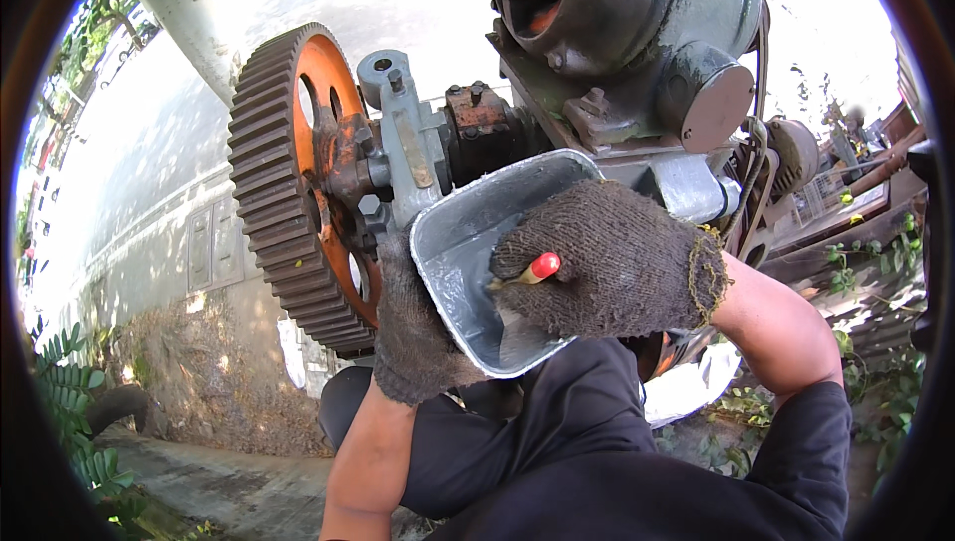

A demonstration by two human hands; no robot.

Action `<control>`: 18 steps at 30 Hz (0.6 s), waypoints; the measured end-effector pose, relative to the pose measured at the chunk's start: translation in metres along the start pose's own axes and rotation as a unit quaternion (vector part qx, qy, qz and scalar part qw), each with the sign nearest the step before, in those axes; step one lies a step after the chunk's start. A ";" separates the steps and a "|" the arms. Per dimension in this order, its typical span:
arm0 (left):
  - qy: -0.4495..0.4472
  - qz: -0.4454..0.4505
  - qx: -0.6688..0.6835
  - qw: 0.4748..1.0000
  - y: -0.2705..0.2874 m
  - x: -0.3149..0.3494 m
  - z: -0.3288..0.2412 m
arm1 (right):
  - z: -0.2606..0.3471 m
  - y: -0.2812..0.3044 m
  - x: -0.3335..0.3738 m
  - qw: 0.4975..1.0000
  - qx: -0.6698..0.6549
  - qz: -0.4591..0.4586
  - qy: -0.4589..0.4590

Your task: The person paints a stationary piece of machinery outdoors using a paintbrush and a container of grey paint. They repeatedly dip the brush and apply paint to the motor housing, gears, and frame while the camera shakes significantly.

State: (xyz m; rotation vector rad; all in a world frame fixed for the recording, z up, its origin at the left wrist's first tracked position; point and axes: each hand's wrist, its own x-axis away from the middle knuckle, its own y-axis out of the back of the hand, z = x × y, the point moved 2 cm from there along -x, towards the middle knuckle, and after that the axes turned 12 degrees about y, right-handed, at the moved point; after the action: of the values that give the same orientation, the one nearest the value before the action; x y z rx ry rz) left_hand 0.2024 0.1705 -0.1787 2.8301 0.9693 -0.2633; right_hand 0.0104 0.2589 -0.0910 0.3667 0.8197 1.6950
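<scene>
My left hand [410, 327], in a dark knit glove, grips the left side of a rectangular container [438, 233] smeared with grey paint inside. Over its opening is my right hand [607, 261], gloved the same way and closed around a paintbrush [542, 268]. The brush's handle has a red tip pointing up; its head is mostly hidden by the glove and appears to be down in the container. Just beyond the container stands a grey-painted bearing bracket [410, 148], beside a large toothed gear wheel [274, 188] with orange spokes.
A big grey-green motor [637, 4] sits at the far right of the machine, with a rust-stained shaft coupling [477, 118] between it and the bracket. Leafy plants [80, 402] grow at the left edge. White sheeting [691, 387] lies right of my legs.
</scene>
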 end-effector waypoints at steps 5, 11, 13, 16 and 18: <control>-0.131 -0.068 -0.253 0.956 0.010 -0.001 -0.004 | 0.002 -0.001 0.000 0.961 0.234 -0.018 0.148; -0.137 -0.071 -0.098 0.983 0.003 -0.007 0.023 | -0.002 0.002 0.009 0.970 0.209 -0.038 0.116; -0.148 -0.067 -0.153 0.975 0.005 -0.004 0.023 | -0.004 0.000 0.010 0.966 0.233 -0.024 0.106; -0.169 -0.058 -0.233 0.956 0.007 -0.001 0.017 | -0.006 -0.005 0.009 0.963 0.231 0.001 0.140; -0.094 -0.025 0.038 0.995 -0.005 -0.005 0.020 | -0.006 -0.006 0.009 0.975 0.166 -0.024 0.146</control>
State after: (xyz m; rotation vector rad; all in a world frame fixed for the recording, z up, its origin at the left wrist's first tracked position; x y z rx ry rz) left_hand 0.1935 0.1676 -0.1979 2.7866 1.0095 -0.5718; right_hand 0.0080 0.2663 -0.1011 0.3228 1.3272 1.5880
